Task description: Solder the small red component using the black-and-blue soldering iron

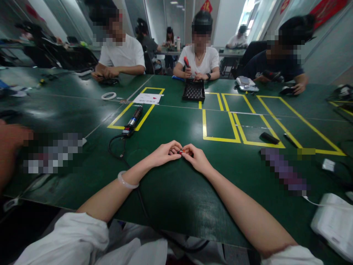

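Red part (180,151) pinched between left hand (165,152) and right hand (196,156), mid-table (176,191), bare mat around.

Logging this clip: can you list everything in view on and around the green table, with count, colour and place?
table: one, green, yellow tape boxes
electric screwdriver: one, black and silver, left-centre, corded
tape roll: one, white, far left
paper sheet: one, white, beside it
tray: one, black, far centre
black bar: one, right
white device: one, near right edge
co-workers: three, seated opposite
small part: one, red, between fingertips
bracelet: one, white, left wrist
left hand
right hand
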Available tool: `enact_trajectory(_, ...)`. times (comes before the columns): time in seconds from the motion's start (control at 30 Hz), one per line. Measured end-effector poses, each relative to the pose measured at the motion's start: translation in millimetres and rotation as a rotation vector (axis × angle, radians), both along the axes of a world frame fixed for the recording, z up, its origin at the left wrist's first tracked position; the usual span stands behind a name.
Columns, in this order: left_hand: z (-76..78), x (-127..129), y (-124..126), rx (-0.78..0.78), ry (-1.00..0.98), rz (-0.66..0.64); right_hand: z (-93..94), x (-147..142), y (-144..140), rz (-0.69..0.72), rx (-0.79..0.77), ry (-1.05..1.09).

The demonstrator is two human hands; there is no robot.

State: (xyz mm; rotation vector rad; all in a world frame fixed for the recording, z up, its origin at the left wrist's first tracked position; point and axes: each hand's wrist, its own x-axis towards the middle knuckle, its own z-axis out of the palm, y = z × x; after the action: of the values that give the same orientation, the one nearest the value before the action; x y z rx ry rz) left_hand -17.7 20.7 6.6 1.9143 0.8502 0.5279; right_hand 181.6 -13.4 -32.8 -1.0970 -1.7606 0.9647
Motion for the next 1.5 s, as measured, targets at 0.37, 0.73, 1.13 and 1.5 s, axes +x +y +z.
enact_trajectory(0.37, 0.5, -0.3, -1.2, 0.057, 0.022, -0.012, 2.8, 1.5, -0.2, -0.012, -0.014, -0.031)
enact_trajectory(0.73, 6.0, 0.0, -5.8, 0.153, 0.089, 0.011, -0.1, -0.4, -0.1, 0.029, -0.006, 0.093)
enact_trajectory(1.13, 0.8, -66.3, 52.1, 0.658, 0.490, 0.529, -2.9, 0.4, 1.3, -0.009, 0.005, 0.050)
enact_trajectory(1.5, -6.6, -165.5, 95.5, 0.423, 0.843, 0.825, -2.1, -0.7, 0.5, -0.003, 0.017, 0.000)
